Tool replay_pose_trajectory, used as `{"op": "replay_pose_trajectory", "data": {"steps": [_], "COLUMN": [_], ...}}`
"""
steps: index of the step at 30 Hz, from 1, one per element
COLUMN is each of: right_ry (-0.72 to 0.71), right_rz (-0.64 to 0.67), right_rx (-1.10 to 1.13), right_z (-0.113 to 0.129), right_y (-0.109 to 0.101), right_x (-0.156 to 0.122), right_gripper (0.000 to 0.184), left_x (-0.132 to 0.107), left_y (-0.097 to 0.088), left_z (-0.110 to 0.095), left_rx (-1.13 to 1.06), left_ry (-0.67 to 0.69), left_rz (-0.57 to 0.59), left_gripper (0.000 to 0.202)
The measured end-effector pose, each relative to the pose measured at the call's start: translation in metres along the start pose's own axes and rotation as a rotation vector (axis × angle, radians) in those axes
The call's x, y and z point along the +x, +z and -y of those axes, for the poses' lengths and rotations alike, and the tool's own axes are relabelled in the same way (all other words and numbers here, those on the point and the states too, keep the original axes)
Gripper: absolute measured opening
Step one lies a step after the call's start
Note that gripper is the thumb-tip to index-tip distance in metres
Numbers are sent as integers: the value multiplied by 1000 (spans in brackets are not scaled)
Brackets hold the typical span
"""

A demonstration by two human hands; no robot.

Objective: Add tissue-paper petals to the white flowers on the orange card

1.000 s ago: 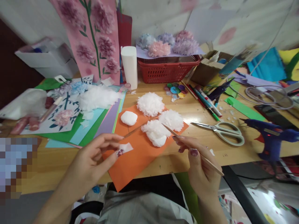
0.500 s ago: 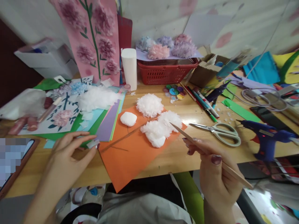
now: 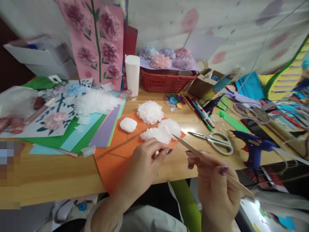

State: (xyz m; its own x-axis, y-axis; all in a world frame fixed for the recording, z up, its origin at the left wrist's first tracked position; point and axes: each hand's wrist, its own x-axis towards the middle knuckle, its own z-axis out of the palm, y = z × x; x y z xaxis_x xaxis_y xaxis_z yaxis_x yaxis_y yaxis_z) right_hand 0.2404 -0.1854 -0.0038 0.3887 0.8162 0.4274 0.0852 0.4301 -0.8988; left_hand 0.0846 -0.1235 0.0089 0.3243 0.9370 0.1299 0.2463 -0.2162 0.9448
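Observation:
My left hand (image 3: 146, 159) reaches over an orange paper sheet (image 3: 109, 161) and closes its thumb and fingers on the near edge of a white tissue flower (image 3: 160, 132). My right hand (image 3: 214, 182) grips a thin wooden stick (image 3: 187, 147) whose tip points toward that flower. A fuller white tissue flower (image 3: 150, 111) and a smooth white ball (image 3: 128, 124) lie farther back on the orange sheet. A small white tissue scrap (image 3: 88, 150) lies on the table at the left.
Scissors (image 3: 214, 140) and a blue glue gun (image 3: 253, 146) lie to the right, markers (image 3: 200, 111) behind them. A red basket (image 3: 166, 80) topped with pastel flowers stands at the back. Stacked coloured papers (image 3: 96, 133) with loose white tissue (image 3: 96, 101) fill the left.
My left hand set the small tissue scrap down at the left, then swung right onto the white tissue flower. My right hand with the stick drew back toward me.

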Motion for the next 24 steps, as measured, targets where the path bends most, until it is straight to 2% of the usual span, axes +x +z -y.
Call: {"op": "replay_pose_trajectory", "data": {"steps": [4,6,7,10,13,16,19,22,24], "right_ry": [100,138,161,222,242,264,259,234,230], "right_rz": [-8,21,41,130,230,316,386,442,453], "right_rx": [68,114,133,161,177,201,211,211,210], "right_z": [-9,-12,-13,-11,-6,-3,-1,1,3], "right_y": [3,6,8,11,8,0,-5,-6,-5], "right_x": [3,2,1,-1,-2,-2,-1,0,1], "right_gripper": [27,26,26,28,30,30,32,35,34], "left_x": [-21,-27,-28,-25,-20,-22,-30,-36,-40], "left_y": [-19,-26,-28,-28,-27,-31,-39,-46,-48], "left_z": [5,6,7,7,6,4,2,1,0], "left_rx": [64,54,10,-202,-343,-424,-417,-335,-286], "left_ry": [142,163,144,79,42,-59,-143,-114,-89], "left_rz": [-222,-308,-310,-205,-113,-69,-44,-17,-50], "left_gripper": [14,14,13,12,19,27,30,30,30]}}
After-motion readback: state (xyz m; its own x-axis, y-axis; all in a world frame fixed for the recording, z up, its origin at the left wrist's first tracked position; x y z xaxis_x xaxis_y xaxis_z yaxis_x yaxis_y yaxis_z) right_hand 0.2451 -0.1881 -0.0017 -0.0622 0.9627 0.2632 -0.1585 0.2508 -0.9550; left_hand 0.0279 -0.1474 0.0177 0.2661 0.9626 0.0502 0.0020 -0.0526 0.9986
